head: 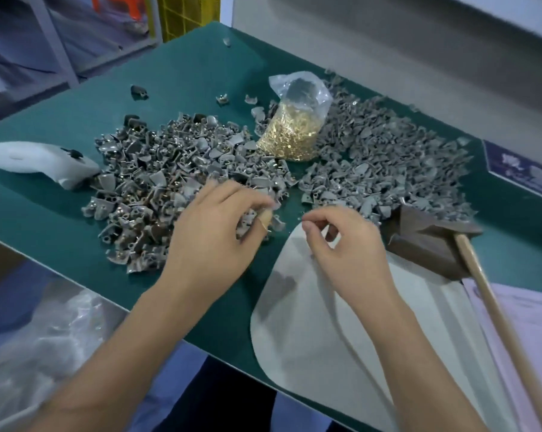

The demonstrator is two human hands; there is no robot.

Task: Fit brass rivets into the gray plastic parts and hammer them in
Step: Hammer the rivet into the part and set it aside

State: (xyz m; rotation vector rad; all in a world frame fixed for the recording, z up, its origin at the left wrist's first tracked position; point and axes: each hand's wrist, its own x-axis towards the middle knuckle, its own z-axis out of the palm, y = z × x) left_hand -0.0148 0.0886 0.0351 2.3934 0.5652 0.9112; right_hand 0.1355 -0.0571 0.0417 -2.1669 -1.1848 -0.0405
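Note:
Two heaps of gray plastic parts cover the green table: the left heap [157, 179] shows brass rivets fitted, the right heap [385, 163] looks plain gray. Between them lies an open clear bag of brass rivets [291, 135]. My left hand [213, 232] rests on the near edge of the left heap, fingers curled around a gray part [271, 204], blurred. My right hand [341, 241] hovers over a pale gray pad [310, 322], thumb and forefinger pinched together on something tiny, probably a rivet. A hammer with a dark head [425, 238] and wooden handle [506, 332] lies at the right.
A white foam piece [39, 160] lies at the table's left. A few dark parts [138, 92] sit apart toward the far side. The table's near edge [182, 335] runs diagonally below my arms. A clear plastic bag [45, 347] sits below the table, left.

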